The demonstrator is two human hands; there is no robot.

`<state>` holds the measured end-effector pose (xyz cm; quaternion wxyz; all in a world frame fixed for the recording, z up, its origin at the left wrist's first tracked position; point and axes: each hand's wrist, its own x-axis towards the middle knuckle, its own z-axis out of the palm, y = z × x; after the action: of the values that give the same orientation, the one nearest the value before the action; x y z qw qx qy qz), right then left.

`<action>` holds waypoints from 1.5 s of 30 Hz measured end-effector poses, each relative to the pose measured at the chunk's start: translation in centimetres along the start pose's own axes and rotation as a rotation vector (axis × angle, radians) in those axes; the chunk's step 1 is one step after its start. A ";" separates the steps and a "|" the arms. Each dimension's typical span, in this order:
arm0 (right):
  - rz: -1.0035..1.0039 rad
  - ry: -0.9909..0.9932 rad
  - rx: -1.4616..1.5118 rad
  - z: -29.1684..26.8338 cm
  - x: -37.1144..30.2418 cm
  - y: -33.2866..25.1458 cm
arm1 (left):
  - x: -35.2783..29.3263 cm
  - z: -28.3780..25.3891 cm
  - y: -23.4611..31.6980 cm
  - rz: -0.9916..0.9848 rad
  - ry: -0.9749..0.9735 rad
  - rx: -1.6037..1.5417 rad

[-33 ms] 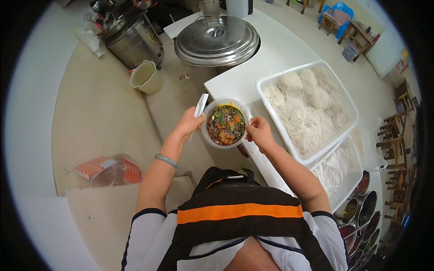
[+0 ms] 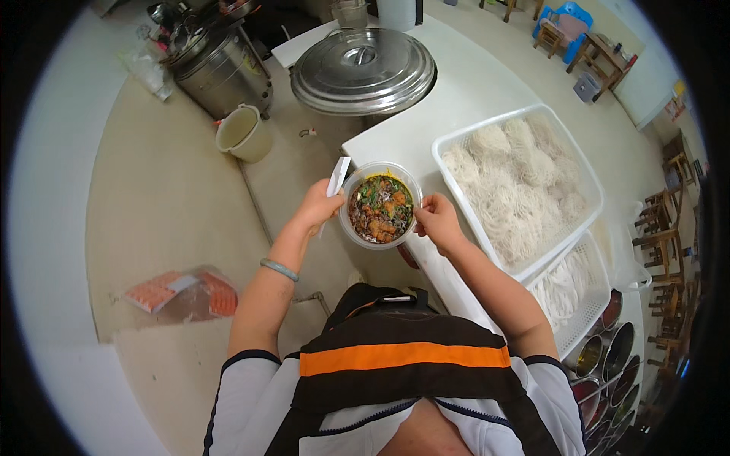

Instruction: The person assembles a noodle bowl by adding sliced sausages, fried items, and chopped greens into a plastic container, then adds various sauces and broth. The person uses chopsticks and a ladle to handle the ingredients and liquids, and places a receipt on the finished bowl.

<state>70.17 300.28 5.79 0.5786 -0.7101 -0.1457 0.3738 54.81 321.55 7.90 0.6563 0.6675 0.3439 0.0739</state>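
Observation:
A round clear plastic bowl (image 2: pixel 368 243) is held level in front of me, between both hands. Inside is dark, oily food (image 2: pixel 382 210) with chopped greens and orange-brown chunks. My left hand (image 2: pixel 318 205) grips the bowl's left side and also clasps a slim flat white strip (image 2: pixel 338 175) that sticks up past the rim; its exact kind is unclear. The thumb and fingers of my right hand (image 2: pixel 437 220) pinch the rim on the right. The bowl is just off the corner of a white counter (image 2: pixel 384 147).
A big lidded steel pot (image 2: pixel 365 72) is set into the counter. To the right, white baskets (image 2: pixel 487 228) hold pale noodles, with several metal containers (image 2: pixel 588 355) beyond. A bucket (image 2: pixel 245 135) stands on the floor; red-and-clear packages (image 2: pixel 182 293) lie at left.

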 end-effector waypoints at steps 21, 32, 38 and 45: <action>0.197 0.378 -0.530 -10.5 24.6 -10.9 | 34.6 8.3 5.9 0.195 -0.236 0.070; 0.557 0.127 -1.369 -10.1 28.9 -11.9 | 37.1 9.9 3.6 0.072 -0.288 0.180; 0.534 0.076 -1.523 -9.1 28.0 -13.1 | 39.2 9.7 4.1 0.181 -0.323 0.282; 0.460 0.122 -1.593 -9.0 25.6 -13.1 | 40.5 9.9 5.7 0.250 -0.446 0.462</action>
<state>96.75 314.04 9.13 -0.1812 -0.9382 -0.1863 0.2286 92.79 336.43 -2.36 0.5329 0.8351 0.1150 -0.0738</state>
